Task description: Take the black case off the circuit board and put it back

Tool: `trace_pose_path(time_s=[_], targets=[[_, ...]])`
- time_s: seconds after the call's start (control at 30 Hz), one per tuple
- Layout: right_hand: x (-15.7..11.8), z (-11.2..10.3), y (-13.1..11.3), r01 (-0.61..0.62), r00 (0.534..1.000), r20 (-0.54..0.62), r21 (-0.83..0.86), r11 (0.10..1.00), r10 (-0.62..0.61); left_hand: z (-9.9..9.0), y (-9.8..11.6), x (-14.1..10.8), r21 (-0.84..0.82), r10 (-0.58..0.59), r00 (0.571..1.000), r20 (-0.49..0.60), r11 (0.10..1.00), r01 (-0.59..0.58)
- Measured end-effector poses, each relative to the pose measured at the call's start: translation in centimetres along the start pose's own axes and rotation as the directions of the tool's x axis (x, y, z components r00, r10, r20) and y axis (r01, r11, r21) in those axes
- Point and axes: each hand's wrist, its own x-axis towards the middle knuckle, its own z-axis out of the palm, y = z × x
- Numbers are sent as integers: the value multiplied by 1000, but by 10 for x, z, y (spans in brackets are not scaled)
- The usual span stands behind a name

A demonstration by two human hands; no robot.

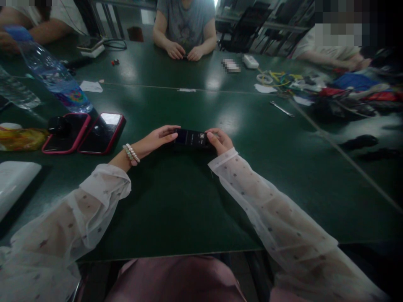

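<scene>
A black phone-like device [190, 137] is held sideways over the green table, small pale marks showing on its dark face. My left hand [161, 137] grips its left end, thumb on top and a beaded bracelet at the wrist. At the other end, my right hand [220, 140] is closed round the device with its thumb along the edge. The fingers beneath the device are hidden.
To the left lie two phones in red cases [102, 133], a plastic water bottle [56, 77] and a white box-like item [15, 182]. A wrench [281, 109] and a heap of cables and cloth [349, 90] are at right. People sit opposite, one person's hands [185, 52] on the table [176, 201].
</scene>
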Motion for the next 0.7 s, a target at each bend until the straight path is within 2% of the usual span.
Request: trace_pose_path(time_s=[0.27, 0.7], targets=[[2, 0, 3, 3, 1000, -12, 58, 998, -2, 0, 0, 1, -51, -2, 1000, 14, 999, 3], [3, -3, 3, 7, 1000, 28, -3, 1000, -7, -1, 2, -1, 3, 11, 1000, -1, 1000, -11]])
